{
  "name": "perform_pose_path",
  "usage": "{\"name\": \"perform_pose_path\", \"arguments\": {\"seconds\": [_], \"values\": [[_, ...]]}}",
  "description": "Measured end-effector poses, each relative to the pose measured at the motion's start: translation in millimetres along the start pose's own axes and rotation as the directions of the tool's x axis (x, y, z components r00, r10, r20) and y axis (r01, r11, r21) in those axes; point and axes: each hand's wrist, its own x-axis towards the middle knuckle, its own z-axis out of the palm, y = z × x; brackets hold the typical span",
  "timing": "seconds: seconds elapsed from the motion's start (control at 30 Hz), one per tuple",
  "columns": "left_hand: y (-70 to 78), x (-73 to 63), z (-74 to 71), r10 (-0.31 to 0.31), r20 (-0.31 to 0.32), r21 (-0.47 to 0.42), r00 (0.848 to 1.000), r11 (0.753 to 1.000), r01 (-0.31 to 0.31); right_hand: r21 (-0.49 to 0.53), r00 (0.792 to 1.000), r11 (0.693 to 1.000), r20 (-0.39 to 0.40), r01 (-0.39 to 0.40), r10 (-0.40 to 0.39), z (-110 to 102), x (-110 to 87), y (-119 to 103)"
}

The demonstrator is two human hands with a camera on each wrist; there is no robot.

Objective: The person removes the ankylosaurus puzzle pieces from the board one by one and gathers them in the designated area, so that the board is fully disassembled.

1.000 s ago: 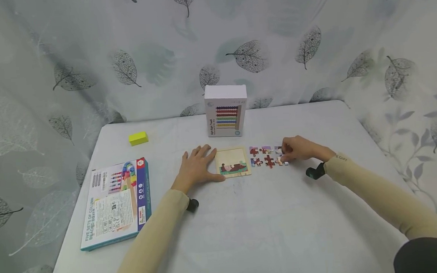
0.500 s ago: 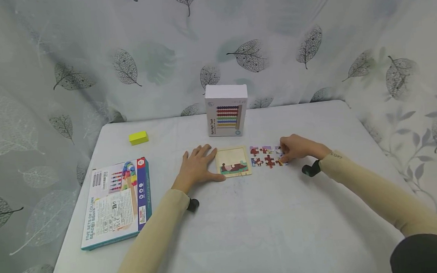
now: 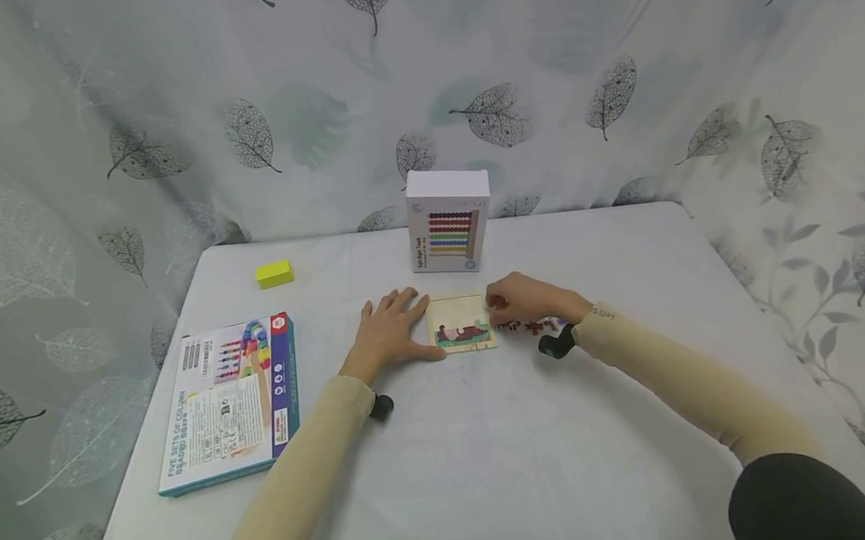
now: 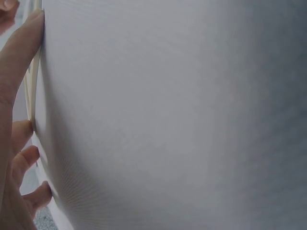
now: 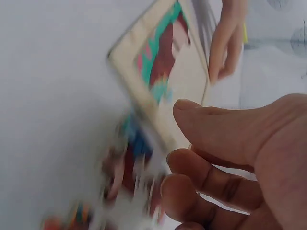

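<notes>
My left hand [image 3: 390, 330] lies spread on the table at the left side of a square wooden puzzle tray [image 3: 456, 298]. Its thumb [image 4: 24, 45] touches the tray's near edge and a fingertip touches farther up. The tray's lower part is filled with a brown and teal picture; its upper part is bare wood. My right hand [image 3: 525, 299] is at the tray's right edge, thumb and fingers pinched together on a puzzle piece that the fingers hide. Under and beside this hand lie loose jigsaw pieces [image 3: 534, 328], blurred in the right wrist view and partly covered.
A white box with a bead-frame picture [image 3: 448, 228] stands behind the tray. A flat beaded-toy box [image 3: 225, 398] lies at the left, with a yellow block [image 3: 274, 274] beyond it. A leaf-print curtain [image 3: 497, 116] hangs behind the white table.
My right hand has moved left from the far-right loose pieces to the tray's right edge, now covering much of the loose pieces. My left hand has stayed in place.
</notes>
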Motion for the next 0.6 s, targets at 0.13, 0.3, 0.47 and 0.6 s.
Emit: {"name": "perform_pose_path", "arguments": {"seconds": [0.13, 0.3, 0.47, 0.6], "values": [[-1.0, -0.3, 0.2, 0.001, -0.004, -0.004, 1.0, 1.0, -0.001, -0.005, 0.996, 0.996, 0.02, 0.085, -0.085, 10.8, 21.4, -24.7], [-1.8, -0.5, 1.1, 0.011, -0.01, -0.012, 1.0, 1.0, -0.011, -0.028, 0.989, 0.989, 0.038, 0.144, -0.143, 20.3, 34.8, -49.0], [-2.3, -1.5, 1.1, 0.017, -0.008, -0.01, 1.0, 1.0, -0.017, -0.04, 0.988, 0.988, 0.045, 0.152, -0.15, 26.3, 39.5, -59.8], [-2.0, -2.2, -0.1, 0.016, -0.012, -0.006, 1.0, 1.0, -0.016, -0.048, 0.992, 0.991, 0.04, 0.126, -0.124, 30.4, 43.1, -59.8]]}}
